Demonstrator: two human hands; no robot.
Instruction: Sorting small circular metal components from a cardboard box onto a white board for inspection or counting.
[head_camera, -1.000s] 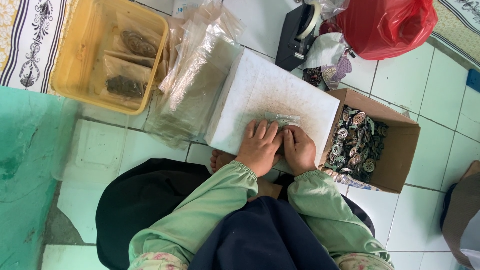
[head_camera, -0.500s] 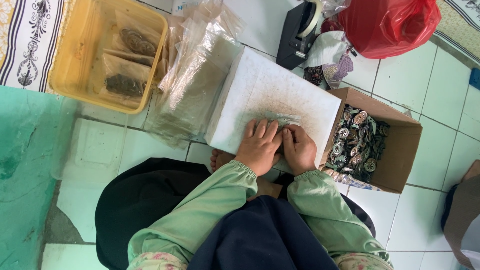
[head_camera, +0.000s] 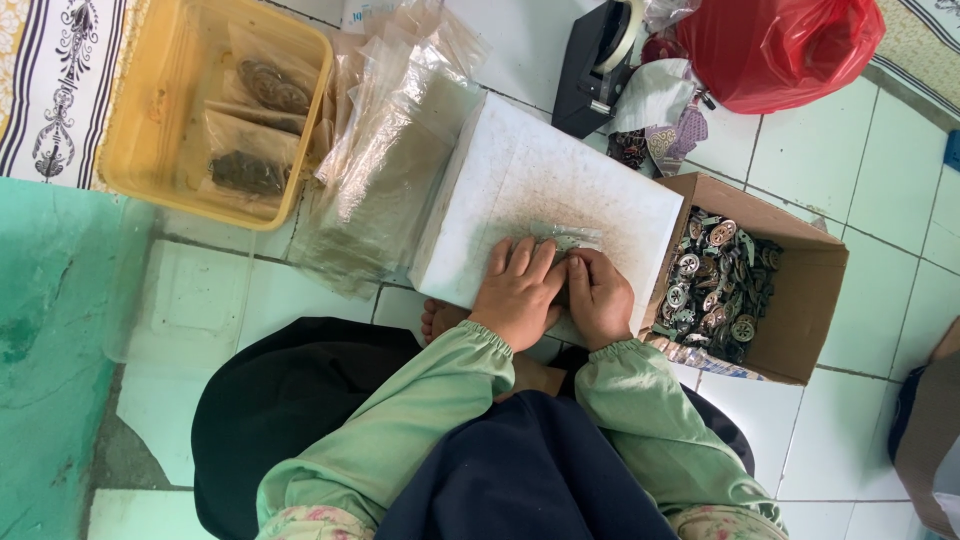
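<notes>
Little has shifted since the earlier frames: both hands remain pressed together at the near edge of the white foam block (head_camera: 540, 190), and the view is nearly the same. At 6 o'clock, green sleeves (head_camera: 420, 420) lead up to the left hand (head_camera: 518, 290), laid flat with fingers together on a small clear packet (head_camera: 565, 240); the right hand (head_camera: 600, 295) sits just beside it, fingers curled down onto the same packet. Neither hand is closed around it; both pin it against the block. The step in hand appears to be flattening or sealing the filled packet. Finishing that would, in my judgement, call for even pressure along the packet's free edge, which shows just beyond the fingertips at 12 o'clock. At 3 o'clock stands a cardboard box (head_camera: 800, 310) of small metal pieces; at 10 o'clock, a stack of clear bags (head_camera: 385, 170), then a yellow tray (head_camera: 140, 150). Farther, at 1 o'clock, sit a tape dispenser (head_camera: 595, 70) and red bag (head_camera: 790, 50).
</notes>
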